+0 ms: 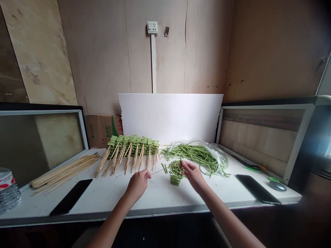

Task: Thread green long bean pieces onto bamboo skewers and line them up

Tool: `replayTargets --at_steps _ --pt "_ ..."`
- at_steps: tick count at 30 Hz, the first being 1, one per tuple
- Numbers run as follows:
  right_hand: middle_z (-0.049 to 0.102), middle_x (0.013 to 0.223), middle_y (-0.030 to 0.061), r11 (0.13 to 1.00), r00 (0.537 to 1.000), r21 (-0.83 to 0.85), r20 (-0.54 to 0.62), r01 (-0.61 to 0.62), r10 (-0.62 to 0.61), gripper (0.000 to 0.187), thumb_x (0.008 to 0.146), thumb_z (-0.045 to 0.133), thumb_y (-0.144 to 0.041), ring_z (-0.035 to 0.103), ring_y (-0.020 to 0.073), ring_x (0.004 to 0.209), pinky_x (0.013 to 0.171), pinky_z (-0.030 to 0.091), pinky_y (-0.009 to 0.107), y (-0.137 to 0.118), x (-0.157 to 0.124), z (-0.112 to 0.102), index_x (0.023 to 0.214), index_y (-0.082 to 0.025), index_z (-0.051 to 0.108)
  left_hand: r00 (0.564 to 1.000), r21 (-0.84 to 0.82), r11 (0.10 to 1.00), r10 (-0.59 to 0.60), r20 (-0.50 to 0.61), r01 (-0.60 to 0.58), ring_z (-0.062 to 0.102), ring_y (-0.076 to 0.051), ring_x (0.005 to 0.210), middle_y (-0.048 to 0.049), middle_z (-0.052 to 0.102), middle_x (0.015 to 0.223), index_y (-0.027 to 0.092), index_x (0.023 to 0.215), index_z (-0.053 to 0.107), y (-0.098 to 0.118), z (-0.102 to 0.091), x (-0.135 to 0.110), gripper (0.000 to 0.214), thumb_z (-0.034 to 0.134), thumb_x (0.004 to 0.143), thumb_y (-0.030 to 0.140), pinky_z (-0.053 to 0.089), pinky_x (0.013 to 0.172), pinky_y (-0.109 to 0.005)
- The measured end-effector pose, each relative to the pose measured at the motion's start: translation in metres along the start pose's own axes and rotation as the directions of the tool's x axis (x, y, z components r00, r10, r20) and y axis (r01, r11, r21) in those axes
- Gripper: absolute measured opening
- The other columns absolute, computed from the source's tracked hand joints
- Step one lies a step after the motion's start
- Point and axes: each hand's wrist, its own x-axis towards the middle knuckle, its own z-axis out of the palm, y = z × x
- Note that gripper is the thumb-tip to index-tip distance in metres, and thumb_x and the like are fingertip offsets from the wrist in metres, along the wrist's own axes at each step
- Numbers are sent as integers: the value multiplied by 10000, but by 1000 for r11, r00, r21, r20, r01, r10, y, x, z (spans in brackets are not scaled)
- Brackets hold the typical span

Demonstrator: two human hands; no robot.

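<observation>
Hands are positioned over the front of the white table (pixel 160 198). The left hand (pixel 138 184) is closed, with a thin bamboo skewer (pixel 156 171) pinched between thumb and fingers, its free end directed towards the right. The right hand (pixel 193 175) is closed in a pinch at the small heap of cut bean pieces (pixel 175 175); one piece appears to be held at the fingertips, though the contact itself is too small to be confirmed. For a clean result, it is judged that the skewer should be held level and steady, that each piece should be presented crosswise and pierced through its middle, and that pieces should be pushed snugly together. The cut pieces are short, bright green, of similar length, and lie between the two hands, just in front of the uncut long beans (pixel 199 155) spread on a clear plastic bag. Behind the left hand, a row of loaded skewers (pixel 131 146) is laid out, with bare skewers (pixel 64 171) bundled further left. A dark phone (pixel 71 197) is placed near the left edge.
</observation>
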Motion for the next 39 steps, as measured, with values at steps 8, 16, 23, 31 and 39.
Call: replayTargets --at_steps 8,16,23,31,39 --pt "680 852 52 1000 998 -20 -66 4 -5 444 756 814 -639 518 173 721 642 387 311 1 0 -1 845 -205 785 999 61 998 11 -36 -8 688 -219 785 -54 777 932 217 913 708 -2 1 2 247 483 964 130 391 646 -273" --pt "726 901 79 1000 996 -4 -90 -14 13 481 712 848 -640 568 195 769 660 418 314 2 0 -1 892 -196 814 997 139 990 35 -71 -25 714 -217 844 -36 794 948 226 922 716 5 -2 0 254 506 950 85 396 648 -267" --pt "723 889 78 999 994 -15 -108 31 -33 451 730 851 -610 560 193 763 653 417 307 2 1 0 918 -201 818 995 159 987 43 -86 -29 721 -214 874 -16 800 969 236 922 709 9 -1 -2 253 525 934 63 416 665 -261" --pt "738 920 98 999 989 -20 -144 34 -37 474 730 851 -607 578 200 767 653 416 310 5 -4 8 931 -179 814 993 184 982 54 -106 -34 714 -214 830 -19 798 926 231 924 710 4 -2 0 246 522 941 72 400 654 -268" --pt "741 960 71 998 985 58 -174 -1 11 437 742 837 -602 575 181 721 639 426 312 27 -2 10 932 -210 804 993 180 983 53 -110 -33 715 -215 836 -22 793 908 228 919 712 5 0 -1 251 527 931 59 398 659 -269"
